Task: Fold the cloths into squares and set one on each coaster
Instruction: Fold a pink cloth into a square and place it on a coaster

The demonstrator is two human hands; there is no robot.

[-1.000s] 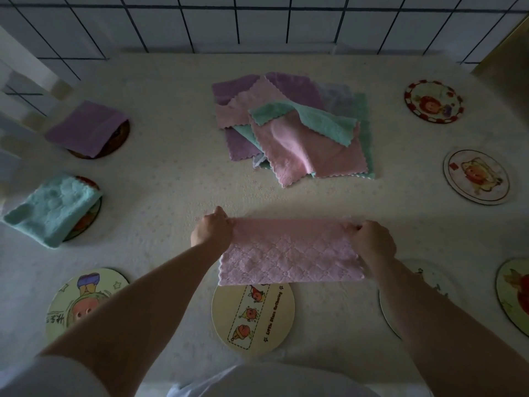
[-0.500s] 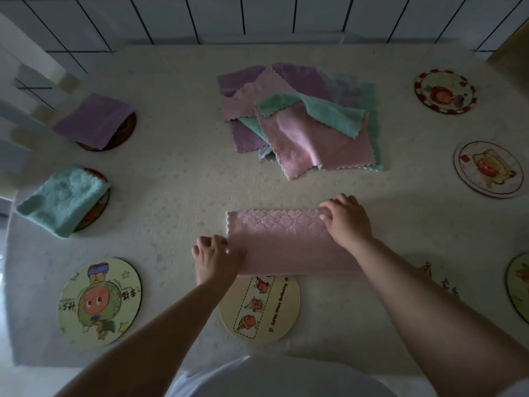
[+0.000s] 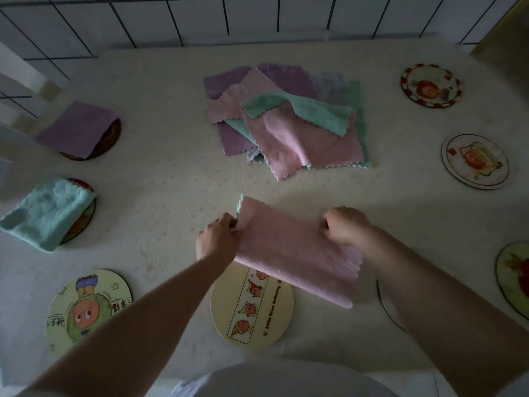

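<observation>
Pink cloth — long axis left-right

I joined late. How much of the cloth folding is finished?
Done: purple cloth and teal cloth lie on left coasters. In hand: left hand and right hand grip a pink cloth, half-folded. Left: the pile and six uncovered coasters.

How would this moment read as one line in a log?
step: folding | left hand: grips pink cloth | right hand: grips it

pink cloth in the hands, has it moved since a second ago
Yes. The pink cloth now overlaps the top of the cream coaster and sits skewed, its left end lifted.
</observation>
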